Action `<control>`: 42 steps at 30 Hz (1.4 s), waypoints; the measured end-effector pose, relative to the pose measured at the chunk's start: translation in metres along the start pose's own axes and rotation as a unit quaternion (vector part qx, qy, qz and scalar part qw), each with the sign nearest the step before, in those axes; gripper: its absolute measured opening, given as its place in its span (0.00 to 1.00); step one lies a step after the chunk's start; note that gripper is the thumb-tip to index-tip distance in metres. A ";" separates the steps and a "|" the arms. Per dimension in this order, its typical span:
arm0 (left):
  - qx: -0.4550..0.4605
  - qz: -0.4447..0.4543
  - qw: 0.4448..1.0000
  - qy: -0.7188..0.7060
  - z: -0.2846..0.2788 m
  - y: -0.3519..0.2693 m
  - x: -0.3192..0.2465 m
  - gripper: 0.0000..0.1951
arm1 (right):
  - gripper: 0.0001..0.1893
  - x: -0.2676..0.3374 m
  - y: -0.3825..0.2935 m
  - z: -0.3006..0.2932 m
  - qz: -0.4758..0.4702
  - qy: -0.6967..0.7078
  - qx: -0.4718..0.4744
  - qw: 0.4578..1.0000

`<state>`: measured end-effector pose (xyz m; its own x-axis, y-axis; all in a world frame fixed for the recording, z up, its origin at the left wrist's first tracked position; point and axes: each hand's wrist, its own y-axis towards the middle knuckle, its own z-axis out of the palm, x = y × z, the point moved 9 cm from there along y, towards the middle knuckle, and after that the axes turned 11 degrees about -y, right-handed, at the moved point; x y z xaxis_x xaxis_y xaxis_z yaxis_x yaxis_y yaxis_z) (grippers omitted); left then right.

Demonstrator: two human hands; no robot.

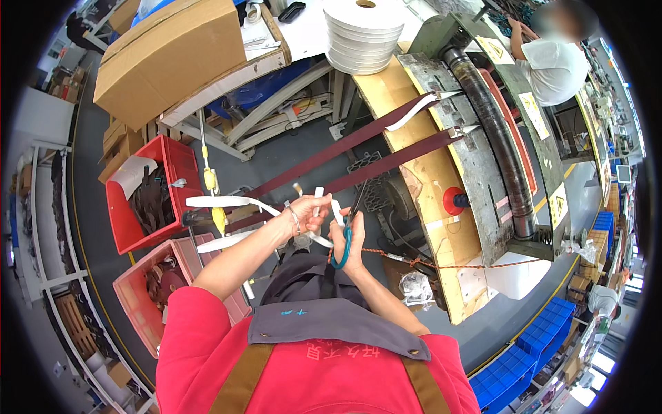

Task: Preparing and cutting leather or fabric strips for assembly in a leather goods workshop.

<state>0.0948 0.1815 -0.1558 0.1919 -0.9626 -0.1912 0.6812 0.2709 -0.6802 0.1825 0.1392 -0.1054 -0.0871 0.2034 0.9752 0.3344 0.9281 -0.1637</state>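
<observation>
My left hand (311,211) pinches a white strip of tape (319,199). White tape loops (217,201) trail from it to the left, across a rod with yellow pieces. My right hand (352,243) grips scissors (341,253) with teal handles, their dark blades directed away from me. A short white tape end stands between the two hands, close to the blades; whether they touch it I cannot tell. Beyond my hands run an upper maroon strap (331,150) and a lower maroon strap (393,158), stretched toward a metal machine bed. Another white strip (411,114) lies along the upper strap.
A machine with a dark roller (491,139) and wooden front board (439,202) stands at right. A large white spool (364,36) and cardboard box (170,62) sit ahead. Red crate (121,217) and pink crate (139,305) stand left. A co-worker (556,67) is beyond the machine.
</observation>
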 end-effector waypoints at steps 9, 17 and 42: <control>0.009 0.249 0.899 0.360 0.064 -0.022 -0.036 0.05 | 0.16 -0.001 -0.026 -0.041 0.066 0.170 -0.014 0.983; 0.188 0.262 0.700 0.638 0.131 -0.022 0.016 0.08 | 0.17 0.022 0.011 -0.083 0.056 0.349 -0.041 0.934; 0.100 -0.011 0.972 0.212 0.153 0.061 0.033 0.09 | 0.17 0.053 -0.054 -0.108 -0.219 -0.197 -0.097 0.951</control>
<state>0.2510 0.1661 -0.0955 -0.1037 -0.8697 -0.4826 0.8139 0.2047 -0.5437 0.2616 0.0666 -0.0289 -0.5904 -0.0532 0.8053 0.3476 0.8838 0.3132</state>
